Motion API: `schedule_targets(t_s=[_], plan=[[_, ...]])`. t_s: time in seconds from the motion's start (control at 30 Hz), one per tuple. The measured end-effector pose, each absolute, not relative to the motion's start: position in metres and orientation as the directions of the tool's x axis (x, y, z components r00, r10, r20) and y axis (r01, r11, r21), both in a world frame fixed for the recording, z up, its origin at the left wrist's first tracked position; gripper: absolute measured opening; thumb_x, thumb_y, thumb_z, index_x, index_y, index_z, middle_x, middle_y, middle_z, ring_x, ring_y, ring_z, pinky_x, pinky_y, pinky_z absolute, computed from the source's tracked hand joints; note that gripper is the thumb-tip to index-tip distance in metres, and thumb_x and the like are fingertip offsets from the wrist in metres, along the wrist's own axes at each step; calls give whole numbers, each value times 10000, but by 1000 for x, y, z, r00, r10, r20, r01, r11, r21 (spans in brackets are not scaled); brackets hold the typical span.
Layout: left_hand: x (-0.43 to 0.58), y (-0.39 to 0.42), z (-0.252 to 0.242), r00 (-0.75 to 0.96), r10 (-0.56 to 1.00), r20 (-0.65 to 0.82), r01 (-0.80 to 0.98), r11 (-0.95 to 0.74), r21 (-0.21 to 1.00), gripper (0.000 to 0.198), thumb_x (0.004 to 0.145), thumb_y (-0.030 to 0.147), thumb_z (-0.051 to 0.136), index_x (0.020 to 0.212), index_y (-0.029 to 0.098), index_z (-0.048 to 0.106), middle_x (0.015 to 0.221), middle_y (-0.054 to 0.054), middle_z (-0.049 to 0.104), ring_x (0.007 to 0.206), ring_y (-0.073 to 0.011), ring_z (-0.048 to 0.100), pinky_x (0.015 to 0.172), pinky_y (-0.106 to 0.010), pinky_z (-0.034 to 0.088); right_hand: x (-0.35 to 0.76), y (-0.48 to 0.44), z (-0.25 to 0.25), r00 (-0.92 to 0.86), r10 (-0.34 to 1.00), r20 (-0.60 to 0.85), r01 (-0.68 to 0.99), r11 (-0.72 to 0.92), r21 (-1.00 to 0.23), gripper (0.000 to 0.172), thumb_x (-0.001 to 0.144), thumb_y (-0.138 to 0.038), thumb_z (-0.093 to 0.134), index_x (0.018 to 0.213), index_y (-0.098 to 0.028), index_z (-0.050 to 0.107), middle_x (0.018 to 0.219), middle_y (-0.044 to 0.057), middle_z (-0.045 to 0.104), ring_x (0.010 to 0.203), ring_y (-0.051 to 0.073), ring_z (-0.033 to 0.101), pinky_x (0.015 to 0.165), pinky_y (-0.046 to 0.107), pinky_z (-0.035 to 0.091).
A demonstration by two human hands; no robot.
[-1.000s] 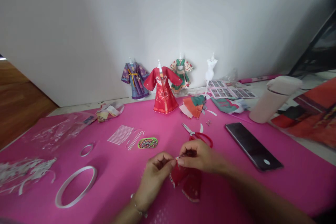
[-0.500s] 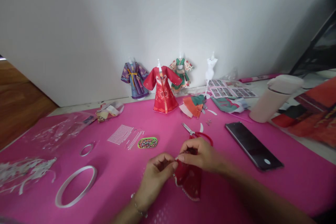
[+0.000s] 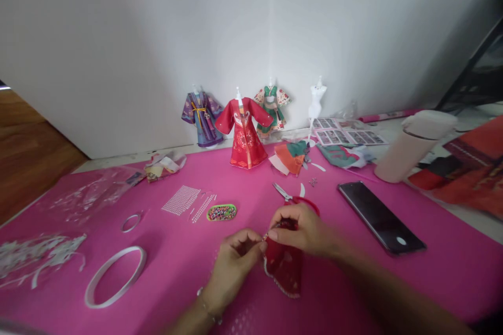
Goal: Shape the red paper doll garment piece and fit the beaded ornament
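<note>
A small dark red cloth (image 3: 283, 267) with a pale beaded edge hangs between my hands, low in the middle of the view. My right hand (image 3: 301, 230) pinches its upper edge between thumb and fingers. Close on the left, my left hand (image 3: 236, 261) pinches the same edge, the two thumb tips almost touching. Just behind my right hand lie red-handled scissors (image 3: 288, 197), their handles partly covered by it. A green tray of colourful beads (image 3: 221, 212) sits beyond my left hand, beside a sheet of small white gems (image 3: 182, 200).
Dressed doll forms, including a red robe (image 3: 247, 136), stand at the back by a bare white form (image 3: 315, 99). Fabric scraps (image 3: 291, 157) lie before them. A black phone (image 3: 381, 217) and pink bottle (image 3: 414, 146) are right; white tape rings (image 3: 89, 293) and plastic bags left.
Both hands keep their pinch on the red cloth. Its lower part has shifted very slightly, and the whole view has moved a little.
</note>
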State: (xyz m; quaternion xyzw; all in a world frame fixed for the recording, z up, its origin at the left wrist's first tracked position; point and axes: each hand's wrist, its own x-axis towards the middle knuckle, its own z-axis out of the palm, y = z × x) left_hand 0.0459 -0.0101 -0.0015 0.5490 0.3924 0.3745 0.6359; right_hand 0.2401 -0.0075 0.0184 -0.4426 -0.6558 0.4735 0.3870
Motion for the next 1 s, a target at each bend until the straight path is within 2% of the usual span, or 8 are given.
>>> schedule_targets(t_s=[0.1,0.33,0.47,0.6,0.77,1.0], plan=[[46,-10,-1,405,910,-86,-37,110,993,389,698,492,807,648,149,632,573,20,608,548,-101,504,553,-211,395,239,-9,18,-330,942,69,217,147,-965,154,740,-326,728,763,-173,720,675,-14,678,617,123,577,552,241,424],[47,-11,-2,433,895,-110,-43,143,989,388,686,491,810,665,145,637,600,11,624,573,-109,518,576,-224,405,238,-9,19,-278,959,52,241,122,-963,134,761,-295,674,707,-174,693,621,-17,641,590,118,551,525,237,403],[48,-11,-3,421,899,-123,-39,153,987,396,671,489,819,640,144,628,559,28,586,537,-92,474,549,-214,369,239,-10,19,-316,949,19,244,100,-964,127,741,-302,688,746,-178,712,655,-14,665,603,123,566,538,239,409],[47,-11,-2,437,889,-135,-62,179,982,380,673,487,817,658,146,652,569,25,604,532,-92,482,549,-213,371,237,-10,19,-290,957,-9,274,74,-959,152,743,-314,662,680,-178,685,601,-18,616,569,118,523,508,241,372],[48,-12,2,462,869,-177,-72,235,969,390,741,516,741,656,143,668,559,-3,639,515,-112,524,544,-230,386,237,-8,21,-233,972,-32,310,43,-950,192,738,-342,629,641,-178,644,575,-19,555,550,113,463,496,250,335],[48,-12,2,440,880,-179,-13,205,979,284,702,408,752,642,148,656,564,17,598,536,-100,478,549,-225,361,236,-8,20,-222,974,-54,327,22,-945,207,723,-371,632,631,-186,634,565,-16,546,546,121,457,496,258,321]])
